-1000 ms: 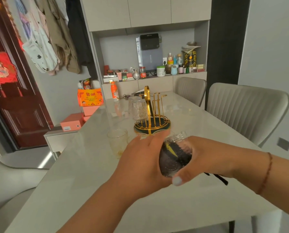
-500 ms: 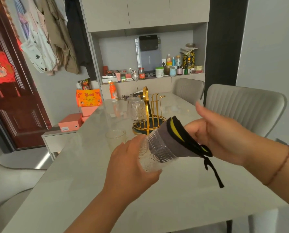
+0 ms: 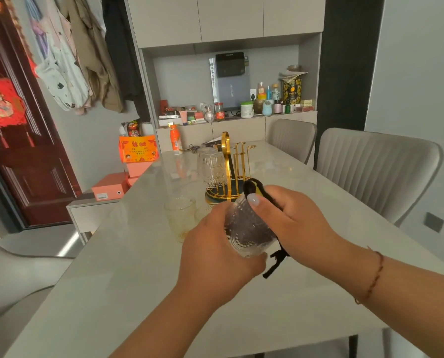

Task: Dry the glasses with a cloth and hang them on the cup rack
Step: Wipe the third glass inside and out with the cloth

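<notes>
My left hand (image 3: 213, 257) grips a clear textured glass (image 3: 244, 228) above the table, held on its side. My right hand (image 3: 290, 223) holds a dark cloth (image 3: 254, 187) with a yellow stripe, stuffed inside the glass, its thumb over the rim. A black cord (image 3: 274, 264) of the cloth dangles below. Behind the hands stands the gold cup rack (image 3: 231, 174) on a dark round base, with one glass (image 3: 212, 167) hanging upside down on its left side. An upright glass (image 3: 181, 218) stands on the table left of the hands.
The pale table (image 3: 128, 280) runs away from me. An orange bottle (image 3: 175, 142) and keys sit at its far end. Two grey chairs (image 3: 376, 171) line the right side. Orange boxes (image 3: 138, 151) rest on a low unit at the left.
The glass has turned and the cloth, which stuck out of its mouth half a second ago, is now pushed inside it. My right hand has closed over the rim.
</notes>
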Demonstrator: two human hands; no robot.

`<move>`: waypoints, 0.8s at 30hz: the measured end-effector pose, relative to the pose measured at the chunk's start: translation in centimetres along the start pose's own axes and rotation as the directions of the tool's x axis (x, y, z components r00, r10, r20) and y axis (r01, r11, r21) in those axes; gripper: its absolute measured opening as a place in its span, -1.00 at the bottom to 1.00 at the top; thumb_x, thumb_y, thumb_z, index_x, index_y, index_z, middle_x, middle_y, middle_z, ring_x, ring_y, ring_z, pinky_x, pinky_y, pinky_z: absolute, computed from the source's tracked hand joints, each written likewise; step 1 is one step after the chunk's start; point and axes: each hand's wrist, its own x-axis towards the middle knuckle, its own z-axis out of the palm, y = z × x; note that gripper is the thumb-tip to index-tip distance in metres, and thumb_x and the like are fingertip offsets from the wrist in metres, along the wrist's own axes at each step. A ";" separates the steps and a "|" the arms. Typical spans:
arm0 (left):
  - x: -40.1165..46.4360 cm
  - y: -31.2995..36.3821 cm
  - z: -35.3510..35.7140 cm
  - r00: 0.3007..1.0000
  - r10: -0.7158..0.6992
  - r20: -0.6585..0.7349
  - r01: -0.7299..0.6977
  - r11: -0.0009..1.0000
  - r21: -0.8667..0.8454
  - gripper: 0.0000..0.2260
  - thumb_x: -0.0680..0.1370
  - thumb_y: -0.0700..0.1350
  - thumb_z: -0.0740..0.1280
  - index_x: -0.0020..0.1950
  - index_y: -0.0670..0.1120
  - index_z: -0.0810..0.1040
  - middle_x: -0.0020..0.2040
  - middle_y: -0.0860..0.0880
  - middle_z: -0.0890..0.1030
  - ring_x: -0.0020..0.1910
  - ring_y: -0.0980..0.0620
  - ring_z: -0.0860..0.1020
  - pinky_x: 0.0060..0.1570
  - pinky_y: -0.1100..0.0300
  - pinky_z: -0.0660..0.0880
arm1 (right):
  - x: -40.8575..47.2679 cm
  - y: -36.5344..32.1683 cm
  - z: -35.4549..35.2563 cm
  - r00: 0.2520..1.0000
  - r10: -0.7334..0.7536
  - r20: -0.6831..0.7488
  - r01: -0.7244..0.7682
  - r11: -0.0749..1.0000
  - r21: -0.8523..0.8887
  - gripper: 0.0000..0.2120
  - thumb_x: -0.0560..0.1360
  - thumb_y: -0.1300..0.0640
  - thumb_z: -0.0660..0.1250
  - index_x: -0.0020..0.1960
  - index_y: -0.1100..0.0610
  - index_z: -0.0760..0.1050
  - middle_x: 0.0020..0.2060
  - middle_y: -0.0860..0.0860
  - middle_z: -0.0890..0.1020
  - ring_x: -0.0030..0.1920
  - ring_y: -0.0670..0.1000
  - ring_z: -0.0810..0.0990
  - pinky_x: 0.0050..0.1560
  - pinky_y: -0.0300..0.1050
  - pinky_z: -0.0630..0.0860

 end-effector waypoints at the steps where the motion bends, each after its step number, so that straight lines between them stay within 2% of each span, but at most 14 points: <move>1: 0.1 0.1 -0.2 0.996 -0.066 0.067 0.073 0.991 -0.112 -0.46 0.18 0.08 0.57 0.08 0.21 0.44 -0.13 0.21 0.62 -0.20 0.21 0.61 -0.24 0.34 0.54 | 0.0 0.0 -0.2 0.999 -0.053 -0.008 0.053 0.999 0.009 -0.40 0.39 -0.33 0.06 -0.22 0.22 0.46 -0.41 0.09 0.48 -0.36 -0.01 0.44 -0.37 -0.17 0.35; 3: 0.6 -0.3 -0.4 0.970 -0.097 0.223 0.175 0.914 -0.366 -0.49 0.10 0.00 0.59 0.02 0.10 0.57 -0.13 0.10 0.69 -0.20 0.12 0.67 -0.22 0.21 0.63 | 0.1 0.2 -0.7 0.990 -0.140 -0.006 0.140 0.990 0.029 -0.44 0.39 -0.29 0.09 -0.25 0.23 0.45 -0.44 0.10 0.45 -0.38 0.03 0.42 -0.41 -0.17 0.33; 4: 0.9 -0.5 -0.6 0.946 -0.069 0.316 0.227 0.837 -0.498 -0.50 0.08 -0.03 0.57 0.00 0.05 0.62 -0.12 0.05 0.71 -0.15 0.04 0.69 -0.18 0.16 0.63 | 0.1 0.3 -1.0 0.985 -0.172 -0.003 0.172 0.984 0.055 -0.49 0.41 -0.25 0.13 -0.29 0.22 0.43 -0.47 0.05 0.40 -0.41 0.01 0.39 -0.43 -0.20 0.30; 6: 0.9 -0.8 -0.8 0.854 0.056 0.518 0.380 0.612 -0.693 -0.56 0.13 -0.09 0.53 0.00 -0.02 0.68 -0.08 -0.05 0.71 -0.11 -0.03 0.67 -0.12 0.12 0.61 | 0.2 0.4 -1.6 0.975 -0.221 0.005 0.219 0.966 0.137 -0.59 0.43 -0.18 0.19 -0.35 0.15 0.37 -0.48 -0.04 0.35 -0.45 -0.10 0.34 -0.44 -0.31 0.25; 8: 0.5 -0.7 -0.7 0.754 0.175 0.633 0.523 0.423 -0.740 -0.57 0.15 -0.10 0.55 0.01 -0.05 0.71 -0.08 -0.11 0.68 -0.13 -0.04 0.66 -0.13 0.09 0.61 | 0.4 0.4 -2.1 0.972 -0.234 0.019 0.228 0.959 0.166 -0.61 0.42 -0.16 0.23 -0.34 0.15 0.39 -0.48 -0.04 0.37 -0.46 -0.13 0.36 -0.44 -0.32 0.26; 10: 0.4 -0.4 -0.5 0.710 0.192 0.677 0.597 0.346 -0.724 -0.51 0.12 -0.01 0.63 0.01 -0.09 0.72 -0.08 -0.15 0.69 -0.15 -0.09 0.68 -0.17 0.07 0.62 | 0.9 0.1 -2.4 0.977 -0.211 -0.006 0.211 0.971 0.109 -0.58 0.40 -0.19 0.24 -0.34 0.17 0.43 -0.50 -0.04 0.39 -0.48 -0.13 0.37 -0.46 -0.29 0.28; 12: 0.6 0.1 -0.2 0.730 0.115 0.673 0.600 0.361 -0.713 -0.48 0.14 0.01 0.61 0.07 -0.10 0.70 -0.03 -0.14 0.71 -0.08 -0.11 0.69 0.00 -0.04 0.63 | 1.5 -0.1 -2.7 0.988 -0.142 -0.059 0.145 0.988 0.050 -0.55 0.40 -0.20 0.30 -0.34 0.20 0.46 -0.51 0.00 0.42 -0.49 -0.13 0.38 -0.48 -0.23 0.29; 13: 0.7 0.6 -0.1 0.773 0.050 0.632 0.553 0.434 -0.711 -0.45 0.16 0.02 0.58 0.13 -0.05 0.66 0.01 -0.09 0.71 -0.03 -0.08 0.68 0.08 -0.06 0.61 | 1.8 -0.1 -2.9 0.990 -0.112 -0.083 0.113 0.994 0.005 -0.56 0.42 -0.18 0.32 -0.34 0.20 0.46 -0.51 0.02 0.43 -0.49 -0.11 0.38 -0.47 -0.19 0.31; 14: 0.8 1.1 0.0 0.829 -0.007 0.560 0.470 0.552 -0.689 -0.42 0.16 0.06 0.56 0.17 0.02 0.61 0.03 -0.01 0.71 0.01 0.00 0.67 0.11 -0.06 0.60 | 2.0 -0.3 -2.9 0.990 -0.094 -0.104 0.088 0.994 -0.059 -0.58 0.44 -0.15 0.32 -0.34 0.20 0.46 -0.51 0.02 0.44 -0.49 -0.08 0.38 -0.46 -0.13 0.33; 16: 0.7 2.0 0.4 0.920 -0.045 0.390 0.287 0.756 -0.588 -0.39 0.11 0.10 0.58 0.14 0.09 0.55 -0.03 0.10 0.70 -0.07 0.13 0.67 -0.03 0.04 0.65 | 2.2 -0.6 -2.7 0.986 -0.092 -0.139 0.066 0.981 -0.184 -0.60 0.44 -0.13 0.31 -0.33 0.21 0.47 -0.51 0.03 0.45 -0.47 0.02 0.41 -0.42 -0.06 0.38; 17: 0.6 2.2 0.5 0.945 -0.043 0.325 0.227 0.802 -0.553 -0.41 0.10 0.08 0.59 0.10 0.07 0.55 -0.09 0.10 0.69 -0.15 0.14 0.66 -0.15 0.09 0.65 | 2.2 -0.9 -2.6 0.984 -0.092 -0.153 0.059 0.976 -0.208 -0.59 0.43 -0.13 0.31 -0.31 0.22 0.48 -0.50 0.06 0.47 -0.45 0.09 0.46 -0.39 -0.01 0.43; 19: 0.6 2.2 0.5 0.956 -0.020 0.293 0.191 0.799 -0.571 -0.50 0.11 0.00 0.58 0.01 0.02 0.58 -0.21 0.10 0.66 -0.26 0.13 0.63 -0.28 0.19 0.59 | 2.4 -1.4 -2.5 0.982 -0.078 -0.172 0.049 0.984 -0.172 -0.58 0.42 -0.13 0.33 -0.28 0.26 0.51 -0.44 0.16 0.54 -0.37 0.16 0.53 -0.33 0.07 0.50; 21: 0.8 2.0 0.2 0.926 0.020 0.376 0.275 0.647 -0.711 -0.53 0.10 -0.04 0.54 0.00 -0.04 0.63 -0.19 0.06 0.69 -0.24 0.08 0.64 -0.27 0.20 0.57 | 2.6 -1.6 -2.8 0.983 -0.067 -0.173 0.065 0.998 -0.020 -0.58 0.42 -0.09 0.40 -0.25 0.31 0.52 -0.37 0.26 0.55 -0.32 0.22 0.54 -0.33 0.08 0.52; 24: 0.5 1.5 0.2 0.805 0.228 0.548 0.521 0.171 -0.836 -0.49 0.12 -0.07 0.59 0.03 -0.17 0.68 -0.12 -0.13 0.68 -0.19 -0.08 0.65 -0.19 0.06 0.60 | 2.5 -1.5 -3.3 0.987 -0.079 -0.140 0.121 0.938 0.324 -0.46 0.32 -0.12 0.41 -0.21 0.42 0.49 -0.36 0.33 0.47 -0.38 0.20 0.48 -0.39 -0.05 0.43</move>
